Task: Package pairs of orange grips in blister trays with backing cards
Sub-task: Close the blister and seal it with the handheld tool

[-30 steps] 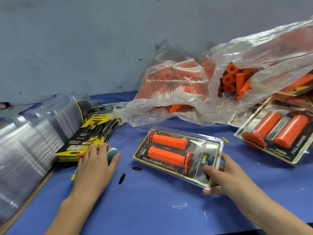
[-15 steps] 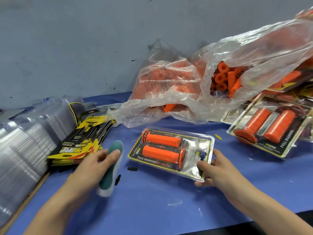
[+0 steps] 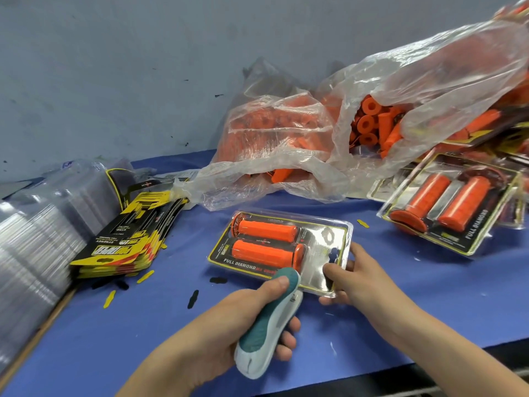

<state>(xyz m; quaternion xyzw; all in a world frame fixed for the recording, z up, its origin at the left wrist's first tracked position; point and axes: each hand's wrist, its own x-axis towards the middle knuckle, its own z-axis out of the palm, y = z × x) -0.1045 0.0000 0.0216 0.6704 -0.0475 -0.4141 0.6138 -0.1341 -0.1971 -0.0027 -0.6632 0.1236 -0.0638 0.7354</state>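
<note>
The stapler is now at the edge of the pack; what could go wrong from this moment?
1. The left hand brings the stapler nose to the pack edge right beside the near grip; a staple may land too far in and hit it.
2. The right hand pinches only one end, so the pack may pivot when pressed.
3. The right thumb lies close to the nose and could be pinched.
</note>
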